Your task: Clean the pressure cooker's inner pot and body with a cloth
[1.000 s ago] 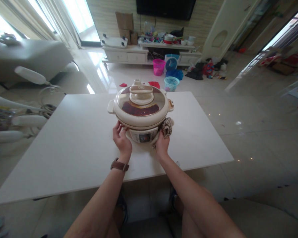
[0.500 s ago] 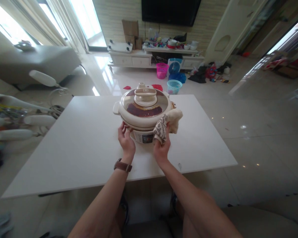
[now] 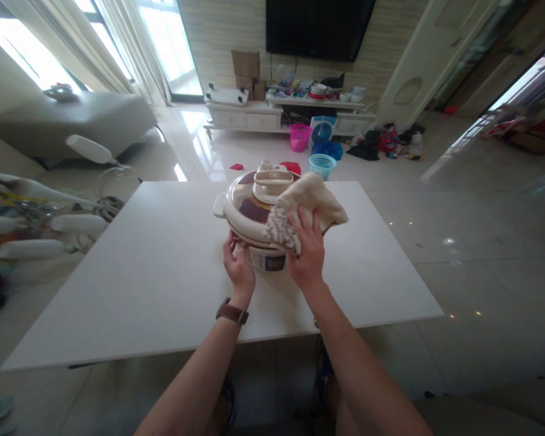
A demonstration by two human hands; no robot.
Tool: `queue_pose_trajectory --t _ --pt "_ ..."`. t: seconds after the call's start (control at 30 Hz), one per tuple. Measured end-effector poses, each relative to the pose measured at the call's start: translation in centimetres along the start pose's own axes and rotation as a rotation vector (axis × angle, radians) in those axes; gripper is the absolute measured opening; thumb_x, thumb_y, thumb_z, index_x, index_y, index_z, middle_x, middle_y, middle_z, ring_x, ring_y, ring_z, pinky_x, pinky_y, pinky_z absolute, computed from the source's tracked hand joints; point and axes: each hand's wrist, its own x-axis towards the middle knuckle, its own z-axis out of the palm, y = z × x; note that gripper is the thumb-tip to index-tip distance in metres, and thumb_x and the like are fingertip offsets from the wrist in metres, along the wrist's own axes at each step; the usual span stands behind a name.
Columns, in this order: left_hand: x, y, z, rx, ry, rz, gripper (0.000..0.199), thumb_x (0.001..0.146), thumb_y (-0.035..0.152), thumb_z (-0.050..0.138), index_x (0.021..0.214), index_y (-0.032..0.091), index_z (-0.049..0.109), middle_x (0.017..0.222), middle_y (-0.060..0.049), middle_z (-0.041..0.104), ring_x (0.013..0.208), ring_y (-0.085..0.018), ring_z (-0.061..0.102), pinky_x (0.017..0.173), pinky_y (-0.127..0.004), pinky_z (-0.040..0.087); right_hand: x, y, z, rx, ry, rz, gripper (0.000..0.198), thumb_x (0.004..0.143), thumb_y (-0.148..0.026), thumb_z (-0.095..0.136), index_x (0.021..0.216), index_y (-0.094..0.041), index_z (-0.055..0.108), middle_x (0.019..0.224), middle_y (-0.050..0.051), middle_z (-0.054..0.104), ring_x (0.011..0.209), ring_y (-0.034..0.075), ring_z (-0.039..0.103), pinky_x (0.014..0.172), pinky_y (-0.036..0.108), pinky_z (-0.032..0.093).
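An electric cooking pot (image 3: 249, 230) with a cream body, a front control panel and a domed, partly see-through lid (image 3: 253, 210) stands on the white table (image 3: 136, 272). My left hand (image 3: 240, 263) grips the pot's lower left side, its fingers curled under the rim; a brown-strapped watch is on that wrist. Over the right part of the lid lies a beige cloth (image 3: 318, 200) with a grey patterned end. My right hand (image 3: 309, 251) holds this cloth against the lid, fingers spread over it. The cloth hides the pot's right side and right handle.
Beyond the table, a light blue basket (image 3: 322, 165), a pink basket (image 3: 300, 138) and a blue fan (image 3: 322, 130) stand on the floor. A low white cabinet (image 3: 236, 120) carries bowls and clutter. Left of the table is a white-armed frame (image 3: 79, 224) with cables.
My right hand has moved up from the pot's front right side onto the lid, and the cloth is now spread out there. My left hand keeps its hold on the pot.
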Motion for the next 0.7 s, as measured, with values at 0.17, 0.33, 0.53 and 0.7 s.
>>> queue_pose_trajectory --t 0.17,0.33,0.53,0.7 --pt "0.0 0.2 -0.1 -0.004 0.010 -0.007 0.051 0.089 0.020 0.058 0.139 0.021 0.068 0.138 -0.012 0.069 0.130 -0.025 0.064 0.112 -0.040 0.053 2.3 0.0 -1.6 -0.137 -0.132 -0.029 0.066 0.084 -0.013 0.057 0.148 -0.031 0.062 0.164 0.000 0.056 0.164 0.033 0.030 0.132 0.062 0.029" --pt "0.2 0.6 -0.6 -0.032 -0.050 -0.013 0.049 0.089 0.020 0.057 0.136 0.021 0.070 0.137 -0.012 0.070 0.133 -0.027 0.063 0.103 -0.039 0.059 2.5 3.5 -1.8 -0.026 0.061 0.083 0.061 0.090 -0.014 0.053 0.149 -0.026 0.060 0.163 0.004 0.056 0.163 0.031 0.034 0.132 0.057 0.033" --pt "0.0 0.1 -0.3 0.004 -0.010 -0.001 0.051 0.088 0.020 0.059 0.139 0.021 0.068 0.143 -0.012 0.068 0.132 -0.025 0.063 0.113 -0.042 0.053 0.6 -0.3 -1.1 -0.202 -0.162 -0.133 0.069 0.087 -0.014 0.056 0.153 -0.033 0.057 0.167 0.001 0.052 0.167 0.035 0.023 0.129 0.064 0.031" --pt "0.0 -0.2 -0.2 0.015 -0.001 0.002 0.052 0.089 0.021 0.060 0.141 0.022 0.067 0.144 -0.012 0.067 0.133 -0.025 0.062 0.114 -0.041 0.051 1.5 1.2 -1.5 -0.160 -0.092 -0.068 0.062 0.090 -0.016 0.055 0.151 -0.029 0.059 0.165 0.003 0.054 0.166 0.032 0.029 0.130 0.059 0.035"
